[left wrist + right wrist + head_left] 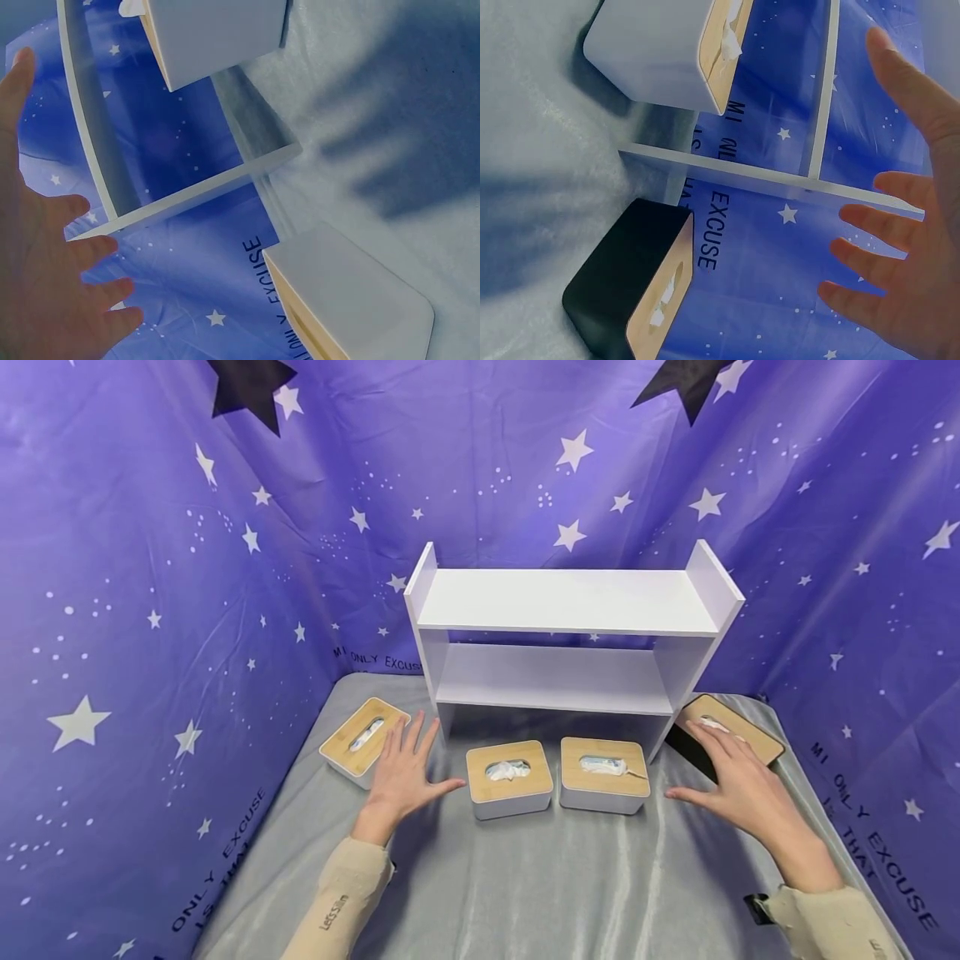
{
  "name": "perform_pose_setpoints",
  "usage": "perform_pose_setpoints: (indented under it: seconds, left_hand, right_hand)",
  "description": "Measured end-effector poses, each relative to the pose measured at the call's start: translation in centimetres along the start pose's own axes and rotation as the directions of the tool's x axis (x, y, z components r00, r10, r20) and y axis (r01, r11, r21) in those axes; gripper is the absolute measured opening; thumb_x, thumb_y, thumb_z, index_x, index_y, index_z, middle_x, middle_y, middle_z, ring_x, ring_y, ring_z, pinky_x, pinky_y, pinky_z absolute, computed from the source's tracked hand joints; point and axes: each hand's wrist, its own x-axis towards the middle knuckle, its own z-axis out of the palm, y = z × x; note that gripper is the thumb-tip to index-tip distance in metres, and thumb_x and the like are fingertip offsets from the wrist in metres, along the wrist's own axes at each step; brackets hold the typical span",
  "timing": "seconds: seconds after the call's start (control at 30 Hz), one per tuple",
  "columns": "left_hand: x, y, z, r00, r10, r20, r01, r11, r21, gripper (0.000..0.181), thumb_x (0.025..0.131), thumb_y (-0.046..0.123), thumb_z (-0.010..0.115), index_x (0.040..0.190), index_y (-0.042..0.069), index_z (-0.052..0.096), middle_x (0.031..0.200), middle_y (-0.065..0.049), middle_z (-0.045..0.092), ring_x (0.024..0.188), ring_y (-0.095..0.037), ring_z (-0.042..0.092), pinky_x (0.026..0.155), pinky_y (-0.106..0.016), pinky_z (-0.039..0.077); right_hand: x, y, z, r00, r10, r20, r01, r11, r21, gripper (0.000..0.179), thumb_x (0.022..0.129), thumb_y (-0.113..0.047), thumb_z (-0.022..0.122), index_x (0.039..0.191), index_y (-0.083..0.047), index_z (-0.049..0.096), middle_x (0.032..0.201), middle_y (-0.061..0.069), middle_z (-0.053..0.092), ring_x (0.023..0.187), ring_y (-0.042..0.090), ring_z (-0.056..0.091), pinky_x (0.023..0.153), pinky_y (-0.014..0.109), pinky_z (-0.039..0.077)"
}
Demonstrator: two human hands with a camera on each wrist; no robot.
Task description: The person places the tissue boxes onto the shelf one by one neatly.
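Note:
My left hand [405, 774] is spread in the air above the cloth, between a white tissue box [347, 727] with a wooden lid at the far left and a second white tissue box [491, 787]. It holds nothing. Beside that second box sits a third white tissue box [627, 778], tissue showing in its slot. At the right, my right hand [750, 789] hovers with fingers apart, covering part of a black tissue box [757, 739] with a wooden lid. In the right wrist view, that black box [622, 277] stands apart from my empty hand [900, 270].
A white two-tier shelf [558, 602] stands at the back, its boards bare. Grey satin cloth [540, 885] covers the table. Purple star-printed curtains [480, 468] hang behind and on both sides.

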Motion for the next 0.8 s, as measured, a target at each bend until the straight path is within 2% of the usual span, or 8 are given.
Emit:
perform_pose_setpoints:
  seconds: [0.1,0.33,0.53,0.8]
  left_hand:
    - [0.0,0.1,-0.1,1.0,0.005,-0.013,-0.005,1.0,-0.001,0.111,0.073,0.081,0.059,0.158,0.017,0.029,0.165,-0.015,0.025,0.153,-0.04,0.02,0.123,-0.057,0.026]
    - [-0.1,0.2,-0.2,1.0,0.007,-0.024,-0.007,1.0,-0.014,0.108,0.074,0.08,0.061,0.157,0.017,0.032,0.163,-0.015,0.031,0.152,-0.039,0.025,0.122,-0.056,0.029]
    - [0.0,0.2,-0.1,0.999,0.025,-0.034,-0.026,0.999,-0.022,0.106,0.074,0.079,0.061,0.156,0.017,0.034,0.16,-0.013,0.036,0.149,-0.037,0.032,0.122,-0.051,0.031]
    - [0.1,0.5,0.0,0.998,0.051,-0.041,-0.052,0.998,-0.022,0.104,0.075,0.078,0.062,0.154,0.016,0.037,0.157,-0.013,0.04,0.145,-0.036,0.039,0.122,-0.047,0.033]
  right_hand:
    - [0.0,-0.1,0.0,1.0,0.012,0.014,-0.013,1.0,0.005,0.111,0.068,-0.058,0.083,0.157,-0.016,0.032,0.148,0.026,0.044,0.136,0.048,0.039,0.12,0.062,0.023]
    - [0.3,-0.3,-0.1,0.998,0.036,0.055,-0.037,0.999,0.015,0.11,0.069,-0.058,0.083,0.156,-0.013,0.032,0.148,0.027,0.044,0.133,0.052,0.041,0.106,0.075,0.029]
    - [0.4,-0.7,-0.2,0.997,0.034,0.064,-0.035,0.999,0.012,0.108,0.07,-0.059,0.082,0.154,-0.011,0.036,0.146,0.027,0.045,0.129,0.054,0.043,0.1,0.074,0.035]
    - [0.7,-1.3,-0.2,0.998,0.01,0.058,-0.011,1.0,0.005,0.103,0.07,-0.058,0.083,0.149,-0.005,0.043,0.144,0.028,0.049,0.125,0.054,0.046,0.098,0.073,0.039]
